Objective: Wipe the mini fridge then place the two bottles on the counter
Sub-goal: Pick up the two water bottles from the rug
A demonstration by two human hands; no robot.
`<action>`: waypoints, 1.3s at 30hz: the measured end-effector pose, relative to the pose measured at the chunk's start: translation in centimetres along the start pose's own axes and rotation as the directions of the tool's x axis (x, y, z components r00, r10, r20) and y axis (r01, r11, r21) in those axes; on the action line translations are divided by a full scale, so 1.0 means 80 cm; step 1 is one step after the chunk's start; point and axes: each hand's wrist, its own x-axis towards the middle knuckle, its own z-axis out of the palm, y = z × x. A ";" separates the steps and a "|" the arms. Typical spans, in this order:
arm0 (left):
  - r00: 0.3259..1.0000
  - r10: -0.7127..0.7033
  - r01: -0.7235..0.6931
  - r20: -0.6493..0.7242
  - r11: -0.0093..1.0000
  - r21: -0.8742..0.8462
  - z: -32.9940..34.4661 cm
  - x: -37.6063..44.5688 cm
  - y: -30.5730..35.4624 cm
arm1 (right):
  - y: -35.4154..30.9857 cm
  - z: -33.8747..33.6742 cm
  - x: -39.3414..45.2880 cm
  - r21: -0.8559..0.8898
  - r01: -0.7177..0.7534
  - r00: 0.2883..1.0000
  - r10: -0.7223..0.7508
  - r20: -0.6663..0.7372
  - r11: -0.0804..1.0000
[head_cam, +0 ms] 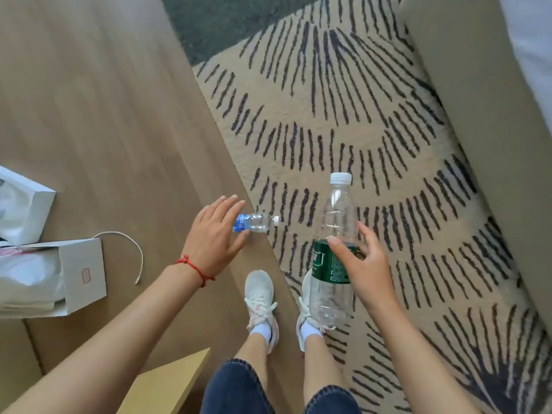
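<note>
Your right hand [363,264] is clamped around a green-labelled bottle [334,255], held upright-ish above the patterned rug [388,138]. At ten o'clock from it, your left hand [213,234] spreads its fingers over a blue-labelled bottle [255,222] lying on its side on the wooden floor [104,115], cap toward three o'clock; contact is unclear.

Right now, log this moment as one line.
right hand: holds green-label bottle | left hand: open, reaching blue-label bottle lying on floor | counter: not visible

Green-label bottle [334,252] in right hand [363,264]
</note>
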 end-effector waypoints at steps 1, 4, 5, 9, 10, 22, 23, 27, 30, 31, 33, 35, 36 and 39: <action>1.000 -0.003 0.003 0.024 1.000 -0.015 0.015 0.013 -0.009 | 0.013 0.005 0.013 -0.004 -0.016 1.000 0.016 -0.009 1.000; 0.995 -0.058 0.064 0.077 0.995 -0.076 0.060 0.049 -0.034 | 0.053 0.021 0.047 -0.010 -0.063 0.998 0.063 -0.019 0.998; 0.991 -0.096 0.107 0.098 0.988 -0.107 0.075 0.062 -0.043 | 0.066 0.026 0.057 -0.010 -0.078 0.997 0.078 -0.019 0.997; 0.953 -0.202 0.250 0.225 0.945 -0.210 0.142 0.121 -0.076 | 0.122 0.049 0.096 -0.013 -0.136 0.990 0.135 -0.050 0.991; 0.943 -0.218 0.278 0.252 0.931 -0.238 0.157 0.135 -0.083 | 0.136 0.055 0.106 -0.013 -0.148 0.987 0.147 -0.063 0.989; 0.825 -0.215 0.359 0.523 0.914 -0.191 0.295 0.184 -0.149 | 0.230 0.115 0.177 0.010 -0.209 0.978 0.209 -0.004 0.978; 0.816 -0.209 0.354 0.539 0.918 -0.179 0.299 0.185 -0.153 | 0.233 0.116 0.180 0.005 -0.209 0.978 0.209 0.003 0.978; 0.794 -0.178 0.349 0.582 0.917 -0.196 0.308 0.189 -0.156 | 0.242 0.116 0.189 -0.018 -0.207 0.978 0.207 0.006 0.978; 0.783 -0.207 0.407 0.586 0.883 -0.233 0.311 0.190 -0.157 | 0.240 0.115 0.193 -0.016 -0.212 0.977 0.212 0.002 0.977; 0.778 -0.226 0.440 0.586 0.862 -0.252 0.312 0.190 -0.157 | 0.238 0.115 0.193 -0.015 -0.211 0.977 0.211 0.000 0.977; 0.765 -0.264 0.508 0.588 0.808 -0.299 0.314 0.189 -0.156 | 0.232 0.115 0.193 -0.014 -0.210 0.978 0.210 0.002 0.978; 0.759 -0.280 0.549 0.588 0.760 -0.347 0.318 0.187 -0.152 | 0.227 0.117 0.194 -0.025 -0.205 0.979 0.205 0.005 0.978; 0.763 -0.283 0.556 0.581 0.746 -0.366 0.320 0.187 -0.148 | 0.225 0.118 0.196 -0.033 -0.199 0.980 0.200 0.004 0.979; 0.780 -0.299 0.554 0.550 0.738 -0.385 0.331 0.186 -0.136 | 0.221 0.125 0.205 -0.040 -0.188 0.982 0.188 -0.002 0.981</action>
